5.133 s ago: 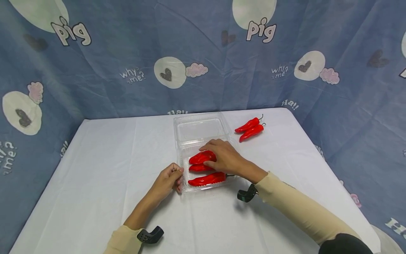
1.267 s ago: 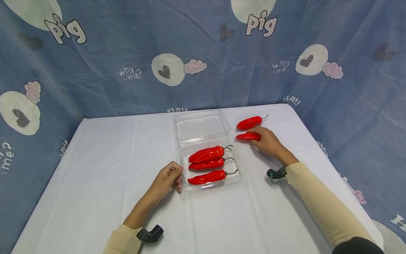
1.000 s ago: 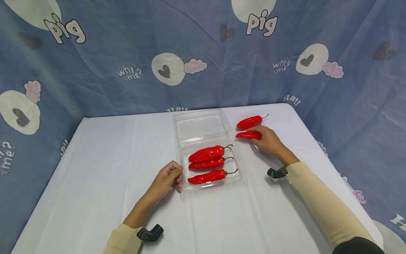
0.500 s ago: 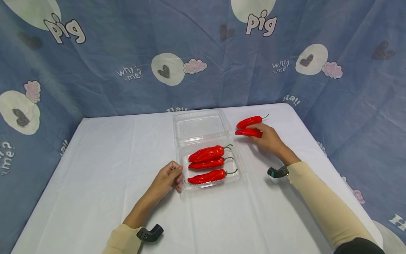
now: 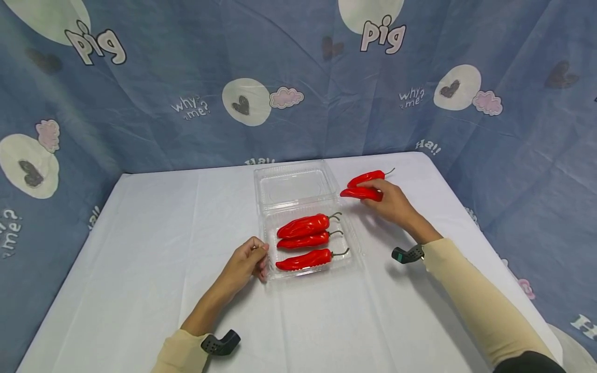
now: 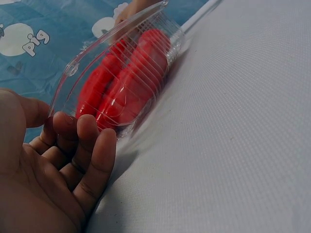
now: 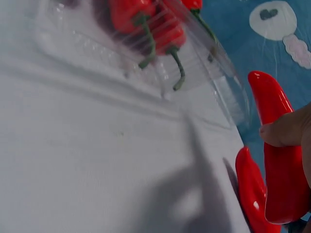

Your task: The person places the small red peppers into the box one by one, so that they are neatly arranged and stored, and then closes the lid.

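Observation:
In the head view my right hand [image 5: 392, 204] holds a red chili pepper [image 5: 358, 193] in the air to the right of a clear plastic clamshell container [image 5: 298, 212]. The right wrist view shows the thumb pressed along the raised pepper [image 7: 286, 179], with its tip pointing up. My left hand [image 5: 244, 263] pinches the container's left rim between thumb and fingertips, also seen in the left wrist view. Inside the container lie several red peppers [image 5: 305, 260], stems toward the right. The hinged lid [image 5: 294, 185] lies folded back, away from me.
One more red pepper [image 5: 366, 177] lies on the white-covered table [image 5: 154, 248] just behind the right hand, at the back right. A blue printed cloth [image 5: 186, 140] hangs behind and along both sides of the table.
Earlier my right hand was over the peppers in the container. It then went to the back right and took a pepper off the table, now lifted and shifted slightly left. The left hand stays put.

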### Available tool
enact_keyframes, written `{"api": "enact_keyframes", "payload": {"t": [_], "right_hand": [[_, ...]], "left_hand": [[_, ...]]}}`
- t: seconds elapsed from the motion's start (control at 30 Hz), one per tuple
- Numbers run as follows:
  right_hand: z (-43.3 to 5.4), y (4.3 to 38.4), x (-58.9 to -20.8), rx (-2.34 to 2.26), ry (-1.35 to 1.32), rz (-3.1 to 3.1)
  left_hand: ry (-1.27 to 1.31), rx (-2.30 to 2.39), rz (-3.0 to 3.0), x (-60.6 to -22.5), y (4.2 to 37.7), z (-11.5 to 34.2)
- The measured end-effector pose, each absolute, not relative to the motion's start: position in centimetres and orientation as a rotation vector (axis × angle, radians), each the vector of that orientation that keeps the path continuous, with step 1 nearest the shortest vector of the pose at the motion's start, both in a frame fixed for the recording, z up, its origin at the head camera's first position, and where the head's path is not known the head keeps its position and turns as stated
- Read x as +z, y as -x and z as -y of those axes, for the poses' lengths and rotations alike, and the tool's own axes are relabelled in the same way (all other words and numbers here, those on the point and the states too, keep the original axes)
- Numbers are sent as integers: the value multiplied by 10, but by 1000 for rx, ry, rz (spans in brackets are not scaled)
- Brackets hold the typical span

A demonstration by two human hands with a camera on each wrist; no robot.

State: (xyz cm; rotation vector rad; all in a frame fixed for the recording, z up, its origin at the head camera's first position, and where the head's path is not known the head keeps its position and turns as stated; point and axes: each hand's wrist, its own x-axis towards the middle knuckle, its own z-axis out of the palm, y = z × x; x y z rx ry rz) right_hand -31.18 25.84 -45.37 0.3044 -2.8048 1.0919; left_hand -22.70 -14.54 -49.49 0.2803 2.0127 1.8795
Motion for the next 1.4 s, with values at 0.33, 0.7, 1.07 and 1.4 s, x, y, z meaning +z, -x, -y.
{"api": "enact_keyframes", "payload": {"t": [0.33, 0.7, 1.07, 1.4], "right_hand": [[-244, 304, -443, 1156, -366, 2787], [-229, 296, -437, 1133, -464, 2790], [-209, 285, -431, 1101, -609, 2775], [-189, 272, -426, 1111, -724, 2801]], "left_hand": [[-286, 1884, -2005, -495, 227, 146], [-279, 1881, -2005, -496, 227, 146], [-289, 1879, -2006, -495, 227, 146], [-284, 1885, -2002, -495, 227, 146]]}}
